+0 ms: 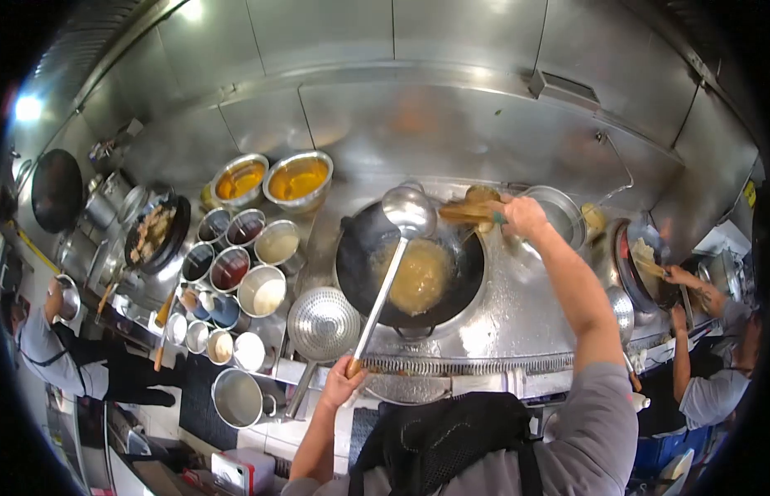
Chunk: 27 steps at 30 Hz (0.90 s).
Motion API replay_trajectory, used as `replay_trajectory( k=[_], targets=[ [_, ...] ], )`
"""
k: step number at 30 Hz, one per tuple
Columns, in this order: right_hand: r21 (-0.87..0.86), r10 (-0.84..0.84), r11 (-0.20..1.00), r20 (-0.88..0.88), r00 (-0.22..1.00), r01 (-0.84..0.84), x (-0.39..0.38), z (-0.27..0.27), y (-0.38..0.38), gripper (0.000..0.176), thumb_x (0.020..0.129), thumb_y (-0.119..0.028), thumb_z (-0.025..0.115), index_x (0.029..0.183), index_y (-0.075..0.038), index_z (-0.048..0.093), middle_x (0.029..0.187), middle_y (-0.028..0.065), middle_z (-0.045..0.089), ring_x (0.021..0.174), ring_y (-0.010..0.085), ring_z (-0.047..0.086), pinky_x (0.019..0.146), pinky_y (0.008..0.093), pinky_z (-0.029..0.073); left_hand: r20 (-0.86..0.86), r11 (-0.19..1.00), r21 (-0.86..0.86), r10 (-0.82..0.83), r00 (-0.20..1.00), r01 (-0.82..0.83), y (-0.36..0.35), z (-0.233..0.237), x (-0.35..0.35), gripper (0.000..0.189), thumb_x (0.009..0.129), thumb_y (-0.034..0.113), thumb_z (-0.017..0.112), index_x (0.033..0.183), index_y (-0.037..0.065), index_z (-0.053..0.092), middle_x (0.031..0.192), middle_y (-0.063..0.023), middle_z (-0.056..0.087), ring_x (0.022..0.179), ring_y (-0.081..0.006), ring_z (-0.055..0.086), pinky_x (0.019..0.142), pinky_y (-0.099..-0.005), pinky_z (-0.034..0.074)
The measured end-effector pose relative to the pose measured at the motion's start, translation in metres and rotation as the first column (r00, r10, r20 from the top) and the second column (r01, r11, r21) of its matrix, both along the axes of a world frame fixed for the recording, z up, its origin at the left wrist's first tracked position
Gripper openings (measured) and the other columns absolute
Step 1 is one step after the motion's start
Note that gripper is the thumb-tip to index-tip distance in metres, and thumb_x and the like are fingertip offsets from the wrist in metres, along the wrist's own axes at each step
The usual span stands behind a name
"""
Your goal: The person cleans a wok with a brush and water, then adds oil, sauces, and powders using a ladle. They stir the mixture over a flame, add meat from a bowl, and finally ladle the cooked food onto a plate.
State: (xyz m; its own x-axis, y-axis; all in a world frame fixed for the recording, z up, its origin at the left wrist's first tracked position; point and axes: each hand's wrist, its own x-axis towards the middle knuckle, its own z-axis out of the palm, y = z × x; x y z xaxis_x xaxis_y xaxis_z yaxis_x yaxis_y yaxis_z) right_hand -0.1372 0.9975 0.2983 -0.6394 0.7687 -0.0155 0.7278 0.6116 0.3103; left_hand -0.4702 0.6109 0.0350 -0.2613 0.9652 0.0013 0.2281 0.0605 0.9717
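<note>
My left hand is closed around the wooden end of a long-handled ladle. The ladle's steel bowl is over the far side of a black wok, and its handle slants across the wok's left half. Cloudy yellowish liquid lies in the bottom of the wok. At the wok's far right rim, my right hand grips what looks like a bamboo wok brush with a green band near my fingers. The brush's bristles point left, toward the ladle's bowl.
A perforated strainer lies left of the wok, beside several sauce pots. Two bowls of orange liquid stand behind them. A steel pot is past my right hand. Co-workers stand at left and right.
</note>
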Motion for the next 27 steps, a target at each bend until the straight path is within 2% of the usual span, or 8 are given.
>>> replay_trajectory(
  k=[3, 9, 13, 16, 20, 22, 24, 27],
  targets=[
    [0.272, 0.102, 0.960, -0.098, 0.990, -0.072, 0.001, 0.066, 0.005, 0.070, 0.077, -0.023, 0.075, 0.139, -0.029, 0.045, 0.105, 0.0082, 0.062, 0.094, 0.0272, 0.066, 0.080, 0.0398, 0.054, -0.599, 0.953, 0.094, 0.285, 0.748, -0.288, -0.002, 0.033, -0.003, 0.038, 0.080, 0.013, 0.074, 0.114, 0.006, 0.059, 0.085, -0.0119, 0.067, 0.075, -0.0336, 0.066, 0.068, -0.0417, 0.053],
    [0.440, 0.265, 0.898, -0.578, 0.772, 0.020, -0.006, 0.187, -0.057, 0.072, 0.077, -0.019, 0.075, 0.141, -0.025, 0.044, 0.104, 0.0115, 0.062, 0.097, 0.0331, 0.063, 0.085, 0.0435, 0.053, -0.699, 0.935, 0.270, 0.355, 0.621, -0.232, -0.008, 0.058, -0.018, 0.039, 0.078, 0.010, 0.072, 0.115, 0.009, 0.059, 0.091, -0.0148, 0.067, 0.080, -0.0362, 0.065, 0.070, -0.0448, 0.052],
    [0.569, 0.567, 0.806, -0.668, 0.482, -0.160, -0.009, 0.114, -0.052, 0.072, 0.078, -0.014, 0.073, 0.142, -0.024, 0.043, 0.102, 0.0143, 0.062, 0.094, 0.0365, 0.063, 0.084, 0.0458, 0.054, -0.703, 0.942, 0.255, 0.335, 0.627, -0.218, -0.015, 0.065, 0.000, 0.042, 0.077, 0.007, 0.072, 0.116, 0.009, 0.058, 0.093, -0.0147, 0.067, 0.082, -0.0360, 0.065, 0.071, -0.0445, 0.053],
    [0.078, 0.111, 0.992, -0.149, 0.983, -0.100, 0.008, 0.054, -0.057, 0.075, 0.073, -0.021, 0.075, 0.142, -0.027, 0.045, 0.106, 0.0104, 0.064, 0.090, 0.0319, 0.067, 0.080, 0.0452, 0.055, -0.679, 0.958, 0.157, 0.282, 0.677, -0.241, -0.026, 0.054, 0.021, 0.041, 0.079, 0.008, 0.072, 0.118, 0.007, 0.058, 0.095, -0.0165, 0.066, 0.082, -0.0332, 0.066, 0.070, -0.0424, 0.053],
    [-0.148, -0.061, 0.989, -0.404, 0.913, 0.001, 0.071, 0.004, -0.050, 0.069, 0.073, -0.020, 0.075, 0.137, -0.020, 0.052, 0.119, 0.0173, 0.062, 0.104, 0.0357, 0.063, 0.091, 0.0441, 0.051, -0.322, 0.977, 0.192, 0.153, 0.934, -0.094, -0.028, 0.038, 0.047, 0.040, 0.088, 0.013, 0.069, 0.124, 0.003, 0.054, 0.081, -0.0059, 0.062, 0.067, -0.0170, 0.059, 0.059, -0.0337, 0.049],
    [-0.204, -0.141, 0.979, -0.623, 0.770, 0.014, 0.085, -0.022, -0.059, 0.071, 0.072, -0.020, 0.076, 0.138, -0.018, 0.051, 0.127, 0.0169, 0.060, 0.113, 0.0366, 0.059, 0.096, 0.0432, 0.049, 0.568, 0.975, -0.115, -0.093, 0.818, 0.191, -0.027, 0.068, 0.069, 0.039, 0.092, 0.009, 0.064, 0.128, 0.004, 0.052, 0.073, 0.0010, 0.054, 0.054, -0.0095, 0.048, 0.048, -0.0251, 0.040],
    [-0.166, -0.142, 0.983, -0.961, 0.237, -0.082, 0.085, -0.045, -0.076, 0.072, 0.071, -0.020, 0.078, 0.138, -0.017, 0.051, 0.129, 0.0168, 0.059, 0.114, 0.0363, 0.059, 0.098, 0.0436, 0.047, 0.550, 0.973, -0.132, -0.087, 0.830, 0.190, -0.019, 0.081, 0.086, 0.038, 0.093, 0.005, 0.061, 0.130, 0.005, 0.050, 0.068, 0.0031, 0.046, 0.049, -0.0044, 0.038, 0.044, -0.0197, 0.031],
    [-0.241, -0.148, 0.970, -0.538, 0.830, 0.018, 0.127, -0.021, -0.092, 0.072, 0.072, -0.020, 0.079, 0.138, -0.016, 0.051, 0.131, 0.0195, 0.057, 0.113, 0.0376, 0.059, 0.098, 0.0426, 0.048, 0.609, 0.944, -0.140, -0.157, 0.778, 0.300, -0.015, 0.082, 0.094, 0.034, 0.094, 0.005, 0.059, 0.127, 0.004, 0.050, 0.066, 0.0016, 0.045, 0.047, -0.0061, 0.038, 0.042, -0.0216, 0.030]
  ],
)
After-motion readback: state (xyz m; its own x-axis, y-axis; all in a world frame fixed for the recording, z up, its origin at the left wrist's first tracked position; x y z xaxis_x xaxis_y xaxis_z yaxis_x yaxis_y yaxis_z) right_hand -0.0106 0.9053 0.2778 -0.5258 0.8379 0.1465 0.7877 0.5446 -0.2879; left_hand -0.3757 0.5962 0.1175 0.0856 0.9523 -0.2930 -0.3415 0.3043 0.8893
